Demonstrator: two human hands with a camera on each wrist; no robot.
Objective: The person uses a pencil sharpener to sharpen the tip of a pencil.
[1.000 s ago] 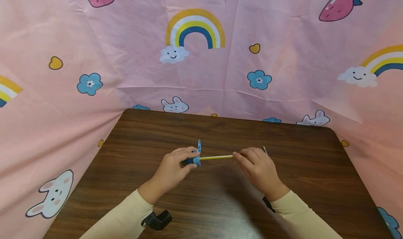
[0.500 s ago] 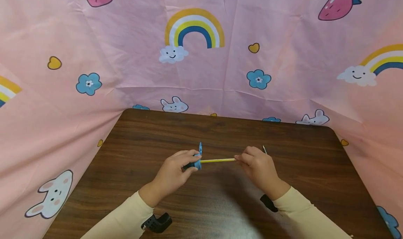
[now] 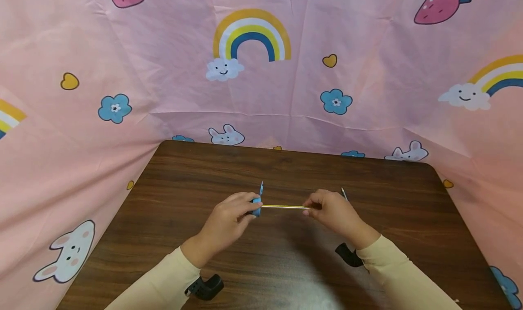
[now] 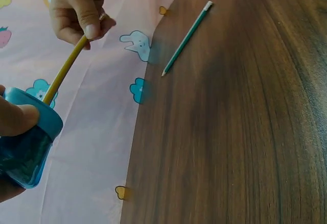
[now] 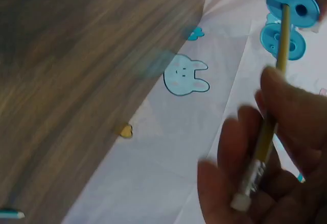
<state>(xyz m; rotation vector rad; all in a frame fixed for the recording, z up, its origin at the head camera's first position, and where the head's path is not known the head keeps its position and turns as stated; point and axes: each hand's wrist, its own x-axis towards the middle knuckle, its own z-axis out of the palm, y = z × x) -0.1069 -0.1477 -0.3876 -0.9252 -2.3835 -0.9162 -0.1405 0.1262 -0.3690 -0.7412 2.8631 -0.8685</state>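
Observation:
A blue pencil sharpener [image 4: 25, 155] with a dark see-through body is gripped by my left hand [image 3: 225, 215], thumb and fingers on opposite sides. Its round lid [image 5: 297, 49] hangs flipped away from the two-holed face. Into one of those holes runs a yellow pencil [image 4: 65, 74], lying nearly level between my hands in the head view. My right hand [image 3: 337, 214] pinches the pencil near its eraser end between thumb and fingers; the other fingers are loosely bent in the right wrist view. The pencil's tip is hidden inside the sharpener.
A green pencil [image 4: 184, 43] with a white end lies on the dark wooden table [image 3: 196, 169], behind my right hand. Patterned pink cloth [image 3: 180, 65] hangs around the table's back and sides. Black wrist cameras [image 3: 205, 287] sit below both forearms.
My right hand has rolled around the pencil and its fingers have loosened and re-gripped near the end. The left hand and sharpener have barely shifted.

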